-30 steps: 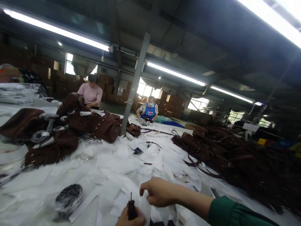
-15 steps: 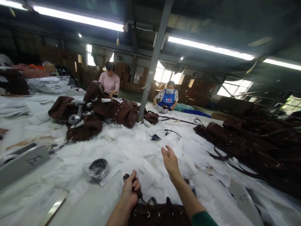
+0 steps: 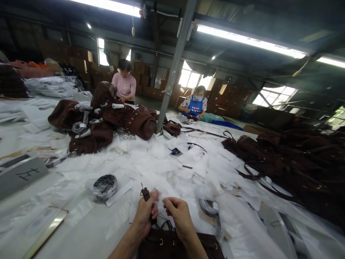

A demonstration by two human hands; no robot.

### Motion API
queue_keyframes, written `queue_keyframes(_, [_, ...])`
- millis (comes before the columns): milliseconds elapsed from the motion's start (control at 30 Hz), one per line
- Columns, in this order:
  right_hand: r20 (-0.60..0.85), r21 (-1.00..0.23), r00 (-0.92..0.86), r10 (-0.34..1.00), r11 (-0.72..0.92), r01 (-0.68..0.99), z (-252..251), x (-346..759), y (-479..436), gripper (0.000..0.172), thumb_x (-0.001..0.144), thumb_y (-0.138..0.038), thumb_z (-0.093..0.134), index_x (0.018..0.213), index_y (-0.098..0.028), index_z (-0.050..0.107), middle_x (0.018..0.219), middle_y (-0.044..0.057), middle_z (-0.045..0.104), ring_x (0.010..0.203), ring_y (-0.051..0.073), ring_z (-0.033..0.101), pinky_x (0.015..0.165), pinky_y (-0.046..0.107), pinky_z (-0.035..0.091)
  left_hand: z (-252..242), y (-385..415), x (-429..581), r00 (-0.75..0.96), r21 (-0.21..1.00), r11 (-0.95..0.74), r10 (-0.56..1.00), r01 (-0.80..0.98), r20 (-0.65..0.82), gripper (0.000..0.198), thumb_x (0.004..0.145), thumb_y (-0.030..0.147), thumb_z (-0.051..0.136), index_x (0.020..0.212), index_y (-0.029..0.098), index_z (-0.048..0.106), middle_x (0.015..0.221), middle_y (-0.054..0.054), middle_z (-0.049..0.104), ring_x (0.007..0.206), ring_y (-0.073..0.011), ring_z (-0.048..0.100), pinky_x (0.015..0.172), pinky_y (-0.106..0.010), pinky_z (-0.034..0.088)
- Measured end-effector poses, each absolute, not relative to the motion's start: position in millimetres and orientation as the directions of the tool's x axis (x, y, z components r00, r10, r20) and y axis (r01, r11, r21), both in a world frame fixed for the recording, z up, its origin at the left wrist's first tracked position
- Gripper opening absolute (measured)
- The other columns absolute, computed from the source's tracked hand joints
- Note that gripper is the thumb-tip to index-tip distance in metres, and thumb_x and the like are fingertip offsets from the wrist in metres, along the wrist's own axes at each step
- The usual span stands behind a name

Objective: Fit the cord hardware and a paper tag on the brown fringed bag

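Note:
My left hand is shut around a dark brown leather strap end, which has a small metal fitting near its tip. My right hand is a short way to its right, with the fingers pinched on the edge of a white paper sheet. Just below both hands lies a dark brown suede bag with gold eyelets around its top. Its opening is partly hidden by my hands. White paper scraps cover the table around them.
A black strap roll in clear plastic lies left of my hands. Heaps of brown fringed bags stand left and right. Two co-workers sit beyond a steel column.
My right hand has closed and moved left, close to my left hand. The bag sits lower in view, and the scene has shifted slightly as my head moved.

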State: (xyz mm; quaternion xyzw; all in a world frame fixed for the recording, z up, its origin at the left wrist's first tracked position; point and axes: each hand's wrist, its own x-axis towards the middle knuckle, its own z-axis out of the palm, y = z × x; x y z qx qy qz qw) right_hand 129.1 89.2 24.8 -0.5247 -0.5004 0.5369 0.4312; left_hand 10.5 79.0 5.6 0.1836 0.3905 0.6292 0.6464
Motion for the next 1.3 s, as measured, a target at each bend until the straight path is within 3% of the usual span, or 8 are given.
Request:
queue_keyframes(133, [-0.168, -0.983, -0.120, 0.978, -0.157, 0.097, 9, 127, 89, 0.048, 0.065, -0.060, 0.070, 0.060, -0.012, 0.065, 0.049, -0.001, 0.054, 0.045, 0.008, 0.041, 0.045, 0.021, 0.029, 5, 81, 4, -0.031, 0.781, 0.200, 0.962, -0.592, -0.270, 0.042, 0.056, 0.044, 0.079, 0.068, 0.015, 0.051, 0.049, 0.010, 0.041, 0.033, -0.0003, 0.027, 0.032, -0.015, 0.017])
queue_keyframes(300, [-0.237, -0.971, -0.110, 0.965, -0.237, 0.015, 3, 127, 91, 0.063, 0.069, -0.073, 0.055, 0.049, -0.014, 0.057, 0.046, 0.002, 0.052, 0.043, 0.010, 0.043, 0.045, 0.023, 0.032, 0, 82, 6, -0.094, 0.882, 0.196, 0.961, -0.429, -0.259, 0.045, 0.066, 0.059, 0.066, 0.064, 0.017, 0.050, 0.041, 0.012, 0.030, 0.030, -0.0031, 0.022, 0.031, -0.018, 0.014])
queue_keyframes(500, [-0.205, -0.968, -0.180, 0.962, -0.226, -0.106, 11, 133, 87, 0.038, 0.065, -0.049, 0.076, 0.069, -0.012, 0.066, 0.060, 0.000, 0.059, 0.052, 0.008, 0.044, 0.050, 0.021, 0.033, -7, 80, 7, -0.166, 0.992, 0.082, 0.981, -0.100, -0.098, 0.048, 0.073, 0.057, 0.060, 0.053, 0.015, 0.051, 0.045, 0.005, 0.041, 0.041, -0.0060, 0.036, 0.039, -0.019, 0.026])
queue_keyframes(733, [-0.161, -0.987, -0.050, 0.986, -0.162, -0.003, 6, 133, 88, 0.047, 0.072, -0.055, 0.066, 0.053, -0.015, 0.054, 0.044, -0.005, 0.043, 0.044, 0.007, 0.033, 0.044, 0.022, 0.023, -4, 82, 7, 0.024, 0.894, 0.259, 0.963, -0.365, -0.269, 0.049, 0.066, 0.063, 0.065, 0.065, 0.016, 0.050, 0.045, 0.009, 0.038, 0.032, -0.0035, 0.027, 0.031, -0.018, 0.019])
queue_keyframes(833, [-0.096, -0.995, -0.054, 0.994, -0.095, 0.034, 8, 134, 88, 0.044, 0.074, -0.054, 0.065, 0.057, -0.015, 0.056, 0.048, -0.004, 0.046, 0.048, 0.009, 0.037, 0.047, 0.022, 0.028, -2, 81, 5, 0.042, 0.870, 0.291, 0.953, -0.399, -0.299, 0.048, 0.067, 0.062, 0.065, 0.066, 0.017, 0.048, 0.044, 0.010, 0.036, 0.032, -0.0033, 0.028, 0.031, -0.016, 0.019])
queue_keyframes(933, [-0.070, -0.997, -0.095, 0.993, -0.071, -0.004, 10, 134, 87, 0.037, 0.072, -0.051, 0.069, 0.066, -0.014, 0.062, 0.057, -0.002, 0.054, 0.055, 0.011, 0.044, 0.053, 0.022, 0.035, -2, 80, 5, 0.053, 0.875, 0.276, 0.959, -0.398, -0.278, 0.046, 0.066, 0.057, 0.070, 0.065, 0.018, 0.045, 0.043, 0.012, 0.032, 0.032, -0.0029, 0.027, 0.031, -0.015, 0.017])
queue_keyframes(1100, [-0.195, -0.968, -0.196, 0.961, -0.221, -0.117, 7, 133, 87, 0.040, 0.069, -0.053, 0.071, 0.075, -0.014, 0.067, 0.061, 0.000, 0.060, 0.055, 0.011, 0.047, 0.053, 0.023, 0.037, -2, 80, 7, 0.028, 0.887, 0.239, 0.968, -0.394, -0.249, 0.048, 0.066, 0.058, 0.069, 0.062, 0.019, 0.041, 0.043, 0.012, 0.029, 0.030, -0.0018, 0.023, 0.031, -0.016, 0.016])
queue_keyframes(1300, [-0.267, -0.931, -0.036, 0.963, -0.268, -0.246, 9, 135, 89, 0.039, 0.059, -0.049, 0.079, 0.063, -0.012, 0.066, 0.056, -0.001, 0.059, 0.053, 0.009, 0.046, 0.053, 0.022, 0.037, 2, 76, 9, -0.031, 0.904, 0.233, 0.965, -0.359, -0.261, 0.052, 0.072, 0.073, 0.049, 0.077, 0.022, 0.043, 0.041, 0.013, 0.030, 0.029, -0.0035, 0.021, 0.030, -0.015, 0.013])
